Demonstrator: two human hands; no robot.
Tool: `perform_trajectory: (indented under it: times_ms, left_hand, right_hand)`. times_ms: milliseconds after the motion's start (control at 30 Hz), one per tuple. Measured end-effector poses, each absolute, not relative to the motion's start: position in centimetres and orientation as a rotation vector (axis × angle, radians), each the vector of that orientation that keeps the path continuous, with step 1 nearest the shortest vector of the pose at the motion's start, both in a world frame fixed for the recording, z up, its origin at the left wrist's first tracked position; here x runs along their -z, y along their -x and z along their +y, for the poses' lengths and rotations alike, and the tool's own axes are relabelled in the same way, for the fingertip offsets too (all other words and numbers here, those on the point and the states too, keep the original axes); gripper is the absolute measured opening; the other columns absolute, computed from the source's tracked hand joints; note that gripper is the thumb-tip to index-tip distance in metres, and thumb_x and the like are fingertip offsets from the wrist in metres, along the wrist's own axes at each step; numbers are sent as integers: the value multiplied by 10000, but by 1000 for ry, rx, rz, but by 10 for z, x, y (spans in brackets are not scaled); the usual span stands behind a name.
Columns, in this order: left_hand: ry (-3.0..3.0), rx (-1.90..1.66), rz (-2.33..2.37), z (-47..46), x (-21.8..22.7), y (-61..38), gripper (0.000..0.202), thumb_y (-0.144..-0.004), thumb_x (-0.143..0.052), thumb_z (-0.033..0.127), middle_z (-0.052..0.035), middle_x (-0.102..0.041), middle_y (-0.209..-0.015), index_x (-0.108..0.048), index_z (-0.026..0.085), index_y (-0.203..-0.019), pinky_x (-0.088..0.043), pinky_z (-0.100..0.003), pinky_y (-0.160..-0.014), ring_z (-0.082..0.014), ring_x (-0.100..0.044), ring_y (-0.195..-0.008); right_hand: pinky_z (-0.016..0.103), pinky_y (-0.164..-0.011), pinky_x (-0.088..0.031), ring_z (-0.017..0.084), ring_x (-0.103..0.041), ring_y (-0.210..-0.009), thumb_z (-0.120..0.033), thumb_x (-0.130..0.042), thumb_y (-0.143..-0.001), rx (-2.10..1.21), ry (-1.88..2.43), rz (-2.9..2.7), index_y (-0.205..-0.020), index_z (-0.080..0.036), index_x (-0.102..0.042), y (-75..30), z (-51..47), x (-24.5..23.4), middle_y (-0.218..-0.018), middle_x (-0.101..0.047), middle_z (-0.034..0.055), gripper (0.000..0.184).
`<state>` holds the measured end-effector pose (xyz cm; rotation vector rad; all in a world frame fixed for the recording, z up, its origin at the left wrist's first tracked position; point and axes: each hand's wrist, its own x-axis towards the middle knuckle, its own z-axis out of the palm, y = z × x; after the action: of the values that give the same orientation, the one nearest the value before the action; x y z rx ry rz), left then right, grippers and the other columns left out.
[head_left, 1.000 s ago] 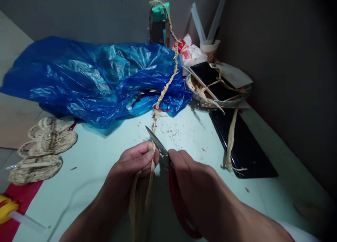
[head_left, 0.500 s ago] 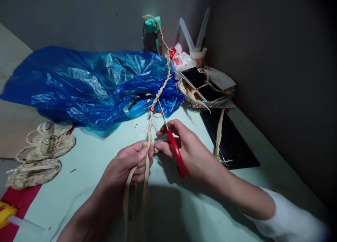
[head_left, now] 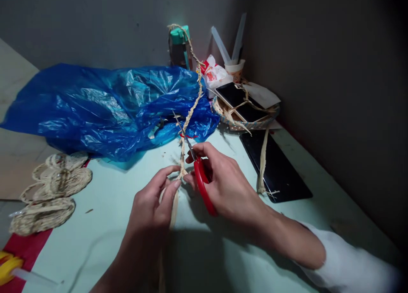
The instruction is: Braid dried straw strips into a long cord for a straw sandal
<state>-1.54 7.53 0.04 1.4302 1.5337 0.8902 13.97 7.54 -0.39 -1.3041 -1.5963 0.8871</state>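
- Here's the left hand (head_left: 153, 199), thumb and forefinger slightly apart, tips right at the braid's lower end; whether they grip it, I can't tell.
- Over to the right hand (head_left: 229, 182): fingers curled round the red scissors (head_left: 204, 187), thumb tip beside that same lower end.
- The blades point up and left, crossing the braid in this view; contact, can't tell.
- And the braid (head_left: 191, 112)! It runs from between the hands, past a red thread (head_left: 190, 136), in front of the blue bag (head_left: 105, 106), up to the bottle (head_left: 179, 35).
- Loose strands (head_left: 174, 210) hang below the left thumb.
- Out right, a pale strip (head_left: 263, 161) lies across the black slab (head_left: 287, 174), near the basket (head_left: 269, 119).
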Motion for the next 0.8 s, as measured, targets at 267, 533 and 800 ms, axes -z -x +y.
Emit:
perform_trajectory:
  times_ms: [267, 533, 800]
  left_hand:
    - [-1283, -1068, 1489, 76, -1, 13, 140, -695, -734, 168, -42, -732, -871, -784, 210, -819, -475, -262, -815, -226, -620, -901]
    - [-787, -789, 1361, 88, -14, 25, 397, -701, -766, 338, 86, -346, -447, -720, 196, -1069, -231, -131, -351, -33, -280, -373]
    - [-712, -828, 1278, 91, -14, 28, 390, -703, -767, 317, 96, -256, -520, -695, 181, -1062, -191, -100, -340, -12, -204, -395]
  right_hand:
    - [259, -732, -467, 133, -597, -811, -213, -555, -858, -914, 1231, -1556, -1065, -195, -495, -141, 72, 1, -993, -623, 37, 217]
    - [249, -673, -432, 136, -578, -748, -199, -570, -850, -707, 1399, -1760, -991, -191, -527, -157, 71, -5, -902, -621, 26, 148]
    - [298, -619, -431, 165, -553, -707, -395, -698, -763, -693, 1644, -2005, -979, -208, -536, -142, 61, 6, -948, -554, 35, 328]
